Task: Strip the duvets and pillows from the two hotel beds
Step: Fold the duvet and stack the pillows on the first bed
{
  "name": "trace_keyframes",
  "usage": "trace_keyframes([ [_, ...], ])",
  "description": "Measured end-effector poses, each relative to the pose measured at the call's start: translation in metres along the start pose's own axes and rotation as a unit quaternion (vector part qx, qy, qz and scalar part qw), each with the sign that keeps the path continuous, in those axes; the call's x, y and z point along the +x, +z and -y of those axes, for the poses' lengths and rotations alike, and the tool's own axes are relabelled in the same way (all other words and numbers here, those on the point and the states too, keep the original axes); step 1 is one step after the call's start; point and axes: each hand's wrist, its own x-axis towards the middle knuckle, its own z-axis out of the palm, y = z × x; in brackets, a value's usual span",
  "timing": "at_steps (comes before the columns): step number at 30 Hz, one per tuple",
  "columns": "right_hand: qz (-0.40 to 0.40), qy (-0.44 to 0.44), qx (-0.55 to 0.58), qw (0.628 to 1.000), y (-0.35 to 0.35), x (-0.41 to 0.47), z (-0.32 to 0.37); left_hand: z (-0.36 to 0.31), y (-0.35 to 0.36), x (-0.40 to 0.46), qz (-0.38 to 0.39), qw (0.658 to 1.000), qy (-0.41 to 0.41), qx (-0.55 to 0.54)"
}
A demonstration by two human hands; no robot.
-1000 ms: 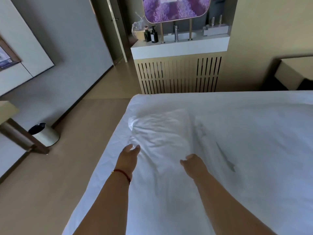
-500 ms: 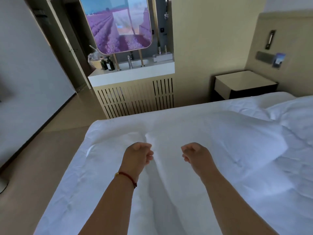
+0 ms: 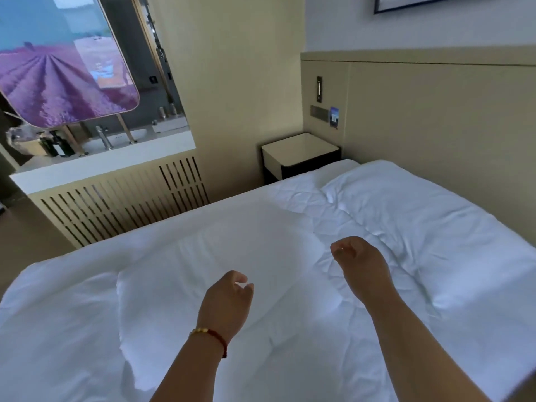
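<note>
Two bare hands hover over one white duvet [image 3: 290, 285] spread across a hotel bed. The left hand [image 3: 226, 306], a red cord bracelet [image 3: 213, 336] at its wrist, and the right hand [image 3: 359, 265] both have loosely curled fingers holding nothing. One pillow [image 3: 406, 204] lies near the headboard [image 3: 435, 111]; one nightstand [image 3: 300, 153] stands beside the bed.

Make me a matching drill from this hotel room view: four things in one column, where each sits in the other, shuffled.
Things:
1. nightstand
2. lavender picture
3. pillow
4. bracelet

Places:
A. on the left wrist
B. above the sink counter
C. on the bed by the headboard
D. on the floor in the corner beside the bed

Pairs: 1-D, 2-B, 3-C, 4-A
</note>
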Motion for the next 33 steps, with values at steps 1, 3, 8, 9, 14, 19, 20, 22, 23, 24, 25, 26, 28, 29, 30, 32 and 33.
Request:
trace_keyframes([
  [1, -0.013, 0.005, 0.004, 1.000, -0.012, -0.002, -0.006, -0.007, 0.006, 0.000, 0.002, 1.000, 0.008, 0.008],
  [3, -0.037, 0.018, 0.007, 0.999, -0.036, -0.006, -0.015, -0.022, 0.016, 0.001, 0.010, 1.000, 0.023, 0.013],
  [8, -0.104, 0.049, 0.009, 0.993, -0.086, -0.019, -0.032, -0.057, 0.038, -0.002, 0.048, 0.995, 0.083, -0.012],
  [9, -0.110, 0.051, 0.011, 0.993, -0.093, -0.022, -0.035, -0.062, 0.043, -0.005, 0.053, 0.994, 0.090, -0.022],
  [14, -0.114, 0.060, 0.002, 0.992, -0.117, -0.034, -0.055, -0.079, 0.073, -0.014, 0.088, 0.991, 0.097, -0.039],
  [19, -0.134, 0.081, 0.003, 0.988, -0.168, -0.025, -0.086, -0.132, 0.116, -0.017, 0.117, 0.985, 0.115, -0.056],
  [20, -0.143, 0.084, 0.008, 0.986, -0.181, -0.019, -0.093, -0.146, 0.129, -0.017, 0.121, 0.984, 0.120, -0.054],
  [22, -0.152, 0.091, 0.016, 0.984, -0.210, -0.004, -0.111, -0.177, 0.158, -0.016, 0.128, 0.983, 0.121, -0.051],
  [23, -0.151, 0.095, 0.015, 0.984, -0.225, 0.005, -0.121, -0.193, 0.175, -0.015, 0.130, 0.983, 0.119, -0.052],
  [24, -0.146, 0.099, 0.014, 0.984, -0.241, 0.015, -0.132, -0.210, 0.192, -0.014, 0.131, 0.983, 0.115, -0.055],
  [25, -0.139, 0.103, 0.009, 0.985, -0.258, 0.026, -0.143, -0.226, 0.211, -0.013, 0.131, 0.983, 0.110, -0.062],
  [26, -0.130, 0.107, 0.002, 0.986, -0.276, 0.039, -0.154, -0.243, 0.230, -0.013, 0.130, 0.984, 0.103, -0.072],
  [28, -0.125, 0.117, -0.018, 0.985, -0.314, 0.066, -0.174, -0.272, 0.268, -0.014, 0.139, 0.983, 0.087, -0.084],
  [29, -0.128, 0.120, -0.025, 0.984, -0.331, 0.080, -0.183, -0.286, 0.287, -0.015, 0.149, 0.982, 0.080, -0.085],
  [30, -0.132, 0.124, -0.030, 0.983, -0.346, 0.094, -0.191, -0.298, 0.303, -0.017, 0.163, 0.980, 0.072, -0.085],
  [32, -0.134, 0.134, -0.027, 0.981, -0.364, 0.116, -0.205, -0.314, 0.326, -0.021, 0.187, 0.977, 0.056, -0.086],
  [33, -0.127, 0.137, -0.024, 0.982, -0.367, 0.127, -0.211, -0.318, 0.332, -0.019, 0.190, 0.977, 0.048, -0.084],
])
